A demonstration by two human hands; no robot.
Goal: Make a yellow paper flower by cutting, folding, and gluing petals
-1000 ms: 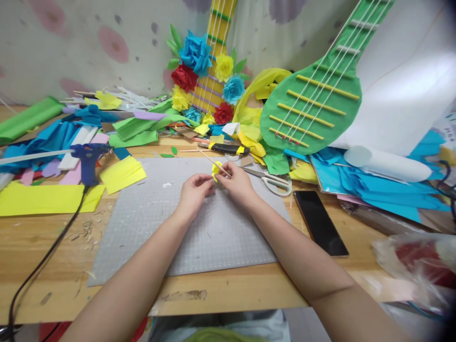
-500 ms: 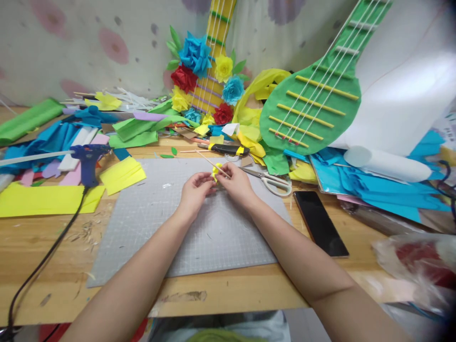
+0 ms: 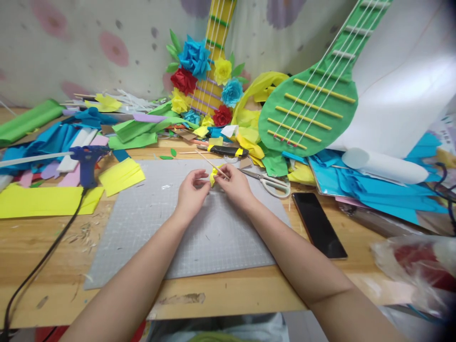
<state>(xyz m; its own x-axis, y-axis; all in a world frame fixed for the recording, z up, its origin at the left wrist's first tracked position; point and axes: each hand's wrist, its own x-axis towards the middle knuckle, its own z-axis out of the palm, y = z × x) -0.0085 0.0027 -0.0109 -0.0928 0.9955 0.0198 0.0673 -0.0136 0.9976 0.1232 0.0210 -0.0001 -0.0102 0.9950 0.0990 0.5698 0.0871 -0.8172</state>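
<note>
Over the gray cutting mat [image 3: 217,247] the left hand [image 3: 192,194] curls, whether gripping I cannot tell, while the right hand [image 3: 237,186] pinches a thin stick [image 3: 207,162] and, above the mat's far half, a small yellow paper piece [image 3: 213,178].

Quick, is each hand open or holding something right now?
Left hand: curled by the yellow paper; grip unclear.
Right hand: closed, holding the stick.

We look from one camera worn on the person's head, facing forward and down across the pale brown wooden bench [image 3: 245,295]. We sit close enough that both bare forearms [image 3: 137,275] rise large from the bottom edge; the grey gridded rectangular mat [image 3: 210,240] lies mid-view, and the pale flower-printed backdrop [image 3: 80,28] stands farthest from us.
</note>
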